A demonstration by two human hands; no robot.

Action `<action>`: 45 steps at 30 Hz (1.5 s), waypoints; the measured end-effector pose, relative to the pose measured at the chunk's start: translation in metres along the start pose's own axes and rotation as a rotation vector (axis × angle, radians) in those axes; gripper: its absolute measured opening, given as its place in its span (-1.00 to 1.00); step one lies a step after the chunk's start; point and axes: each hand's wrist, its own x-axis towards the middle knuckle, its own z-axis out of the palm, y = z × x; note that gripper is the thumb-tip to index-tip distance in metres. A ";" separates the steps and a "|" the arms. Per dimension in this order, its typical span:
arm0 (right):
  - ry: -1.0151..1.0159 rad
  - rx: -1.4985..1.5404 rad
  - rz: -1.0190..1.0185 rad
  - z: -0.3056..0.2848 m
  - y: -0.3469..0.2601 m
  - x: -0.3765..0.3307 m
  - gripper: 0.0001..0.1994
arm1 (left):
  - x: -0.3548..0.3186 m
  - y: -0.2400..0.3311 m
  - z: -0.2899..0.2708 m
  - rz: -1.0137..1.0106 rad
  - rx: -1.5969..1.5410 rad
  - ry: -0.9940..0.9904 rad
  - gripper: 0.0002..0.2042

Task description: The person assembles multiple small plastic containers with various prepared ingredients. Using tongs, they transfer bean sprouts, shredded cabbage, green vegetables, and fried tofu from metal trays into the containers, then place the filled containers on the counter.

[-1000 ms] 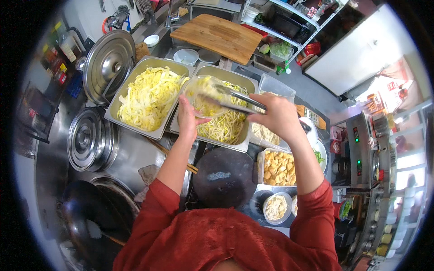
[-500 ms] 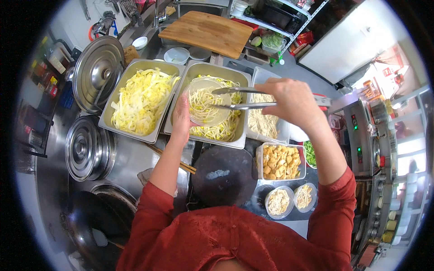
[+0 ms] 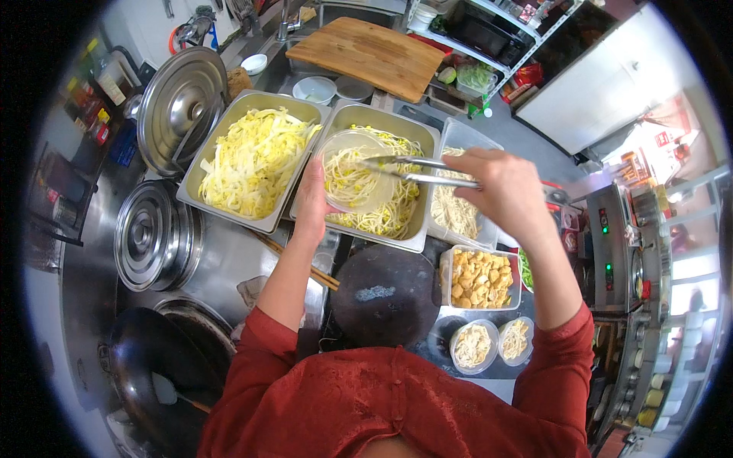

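My left hand (image 3: 311, 198) grips a clear round plastic tub (image 3: 372, 200) by its left side, above a steel pan (image 3: 411, 243) of bean sprouts (image 3: 389, 221). Some sprouts lie inside the tub, on its left side. Closed around metal tongs (image 3: 447, 181), my right hand (image 3: 500, 187) reaches in from the right. The tong tips are over the tub, close together; whether they pinch any sprouts I cannot tell. Left of this pan stands another steel pan (image 3: 263, 224) of shredded yellow-white cabbage (image 3: 256, 164). On the right is a plastic bin (image 3: 481, 140) of pale thin strips (image 3: 456, 214).
Nearer me are a square tub of fried tofu-like chunks (image 3: 481, 278), two small filled round tubs (image 3: 472, 345) (image 3: 515, 341) and a round black surface (image 3: 385, 298). Steel lids (image 3: 149, 237) and a wok (image 3: 149, 366) occupy the left. A wooden cutting board (image 3: 366, 57) lies beyond the pans.
The tong tips have drawn closer together and moved slightly right over the tub. My left hand still holds the tub over the sprout pan. The whole view has shifted a little.
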 end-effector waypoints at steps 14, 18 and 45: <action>0.189 0.337 0.207 -0.017 0.006 -0.021 -0.56 | 0.010 -0.003 -0.007 -0.044 -0.124 -0.090 -0.26; 0.374 0.623 0.349 -0.013 0.006 -0.035 -0.52 | 0.009 -0.008 -0.009 -0.080 -0.225 -0.085 -0.25; -0.528 -0.322 0.725 0.017 0.196 -0.382 -0.35 | -0.134 -0.045 0.106 -0.247 -0.150 -0.137 -0.34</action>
